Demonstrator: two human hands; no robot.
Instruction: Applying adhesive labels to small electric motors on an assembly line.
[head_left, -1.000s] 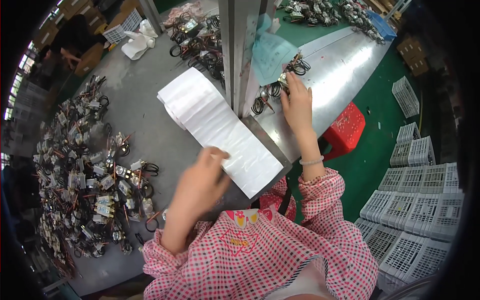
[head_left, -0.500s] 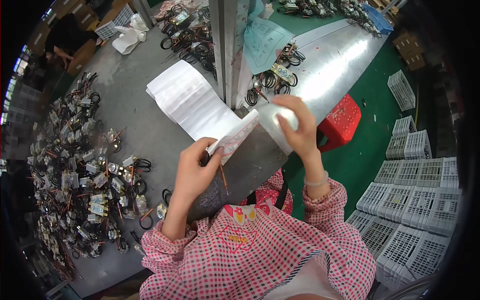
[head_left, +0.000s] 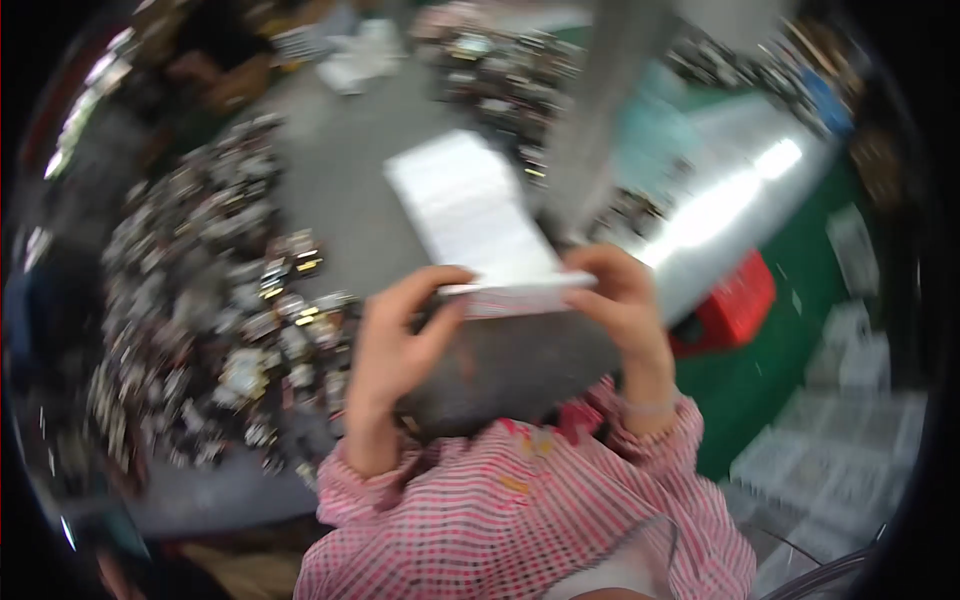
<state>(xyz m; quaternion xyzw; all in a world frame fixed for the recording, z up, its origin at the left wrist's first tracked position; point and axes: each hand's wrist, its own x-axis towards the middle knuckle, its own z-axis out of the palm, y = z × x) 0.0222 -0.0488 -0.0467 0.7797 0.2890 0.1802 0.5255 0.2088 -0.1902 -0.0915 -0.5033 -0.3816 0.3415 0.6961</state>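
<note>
Both hands grip a flat white item above the near edge of the grey table [head_left: 350,190].

The picture is blurred throughout. The left hand [head_left: 400,340] pinches the left end of the flat white item [head_left: 520,293], thumb on top and fingers curled under; the right hand [head_left: 620,300] closes on its right end the same way. The item is held level, just above the table's near edge and touching the near end of a white stack of sheets [head_left: 465,210] lying on the table. A heap of small dark cable parts [head_left: 200,300] covers the table left of the stack. A red crate [head_left: 735,305] sits on the green floor, off the table's right side. Both sleeves are pink checked.
</note>
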